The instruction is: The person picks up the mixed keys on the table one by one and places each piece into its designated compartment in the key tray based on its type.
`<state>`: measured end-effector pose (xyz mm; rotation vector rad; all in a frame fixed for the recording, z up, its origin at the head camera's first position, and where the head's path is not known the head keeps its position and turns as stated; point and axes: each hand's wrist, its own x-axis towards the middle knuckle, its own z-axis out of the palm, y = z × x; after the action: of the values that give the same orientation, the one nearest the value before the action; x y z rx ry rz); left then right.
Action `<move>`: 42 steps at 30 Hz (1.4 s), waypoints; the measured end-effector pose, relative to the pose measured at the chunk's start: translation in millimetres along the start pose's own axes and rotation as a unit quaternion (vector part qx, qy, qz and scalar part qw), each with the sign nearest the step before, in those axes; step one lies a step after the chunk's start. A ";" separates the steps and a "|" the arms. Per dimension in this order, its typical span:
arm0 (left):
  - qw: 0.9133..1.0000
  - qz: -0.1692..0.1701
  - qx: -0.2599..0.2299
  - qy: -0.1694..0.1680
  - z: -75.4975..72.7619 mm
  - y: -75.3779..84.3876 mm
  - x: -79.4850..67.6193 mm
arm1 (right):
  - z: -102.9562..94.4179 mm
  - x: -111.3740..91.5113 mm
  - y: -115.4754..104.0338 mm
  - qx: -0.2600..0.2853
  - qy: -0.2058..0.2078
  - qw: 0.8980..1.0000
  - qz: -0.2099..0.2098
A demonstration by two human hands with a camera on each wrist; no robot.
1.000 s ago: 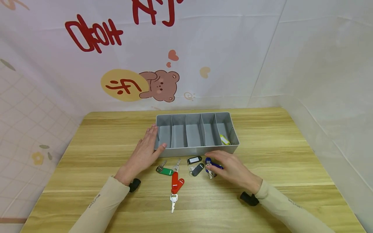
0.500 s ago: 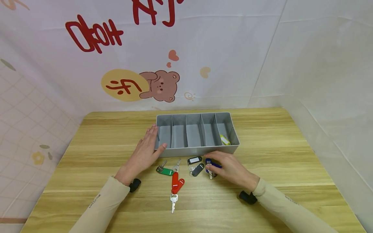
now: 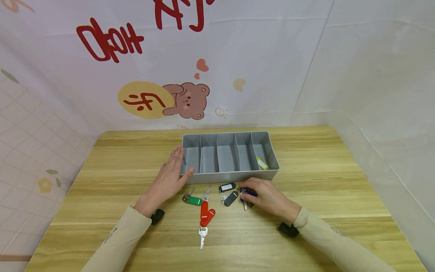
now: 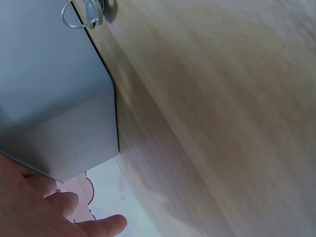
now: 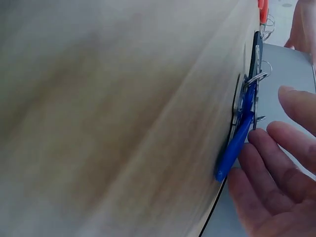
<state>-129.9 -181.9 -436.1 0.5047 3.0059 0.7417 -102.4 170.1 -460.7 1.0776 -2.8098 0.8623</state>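
Note:
A grey tray [image 3: 227, 176] with several compartments stands at the back of the table. My left hand [image 3: 166, 175] lies along its left end, fingers straight at the rim and thumb over the front edge. In the left wrist view the fingers [image 4: 61, 202] reach past the tray's wall [image 4: 74, 133]. My right hand [image 3: 268, 196] is low over keys with blue tags [image 3: 250, 192], in front of the tray's right part. In the right wrist view its fingertips [image 5: 256, 153] are right at a blue tag [image 5: 232, 153], while the thumb stands apart. A yellow tag [image 3: 262, 163] lies in the rightmost compartment.
Left of the blue tags lie two black tags [image 3: 231, 198] with keys. Red tags [image 3: 204, 211] with a silver key [image 3: 202, 236] lie nearer the front, and a green tag [image 3: 194, 201] with a key is further left. A printed cloth [image 3: 258, 56] hangs behind the table.
My right hand has shifted slightly left and lower over the blue-tagged keys, its fingers drawing in a little. The left hand and the tray stay where they were.

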 end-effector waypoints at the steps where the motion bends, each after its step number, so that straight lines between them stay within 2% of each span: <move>1: 1.000 0.000 0.001 0.000 0.1 -0.1 -0.1 | 0.0 0.2 0.0 -0.002 0.000 1.000 -0.001; 18: 1.000 0.002 -0.003 0.003 3.4 -2.6 0.4 | 2.9 2.4 2.0 -0.049 0.000 0.999 -0.017; 29: 1.000 0.000 -0.003 0.003 3.6 -2.4 0.3 | -2.0 -2.5 4.5 -0.011 0.067 0.995 -0.069; 36: 1.000 0.000 -0.007 0.003 2.6 -1.2 -0.8 | -11.5 -6.9 1.7 -0.007 0.098 0.993 -0.069; 42: 1.000 0.002 -0.005 0.003 2.4 -2.0 -0.3 | -16.2 -10.3 -0.6 0.018 0.120 0.990 -0.076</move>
<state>-129.9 -182.5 -439.2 0.5083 3.0056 0.7594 -97.1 184.1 -448.7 1.0935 -2.4910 0.9583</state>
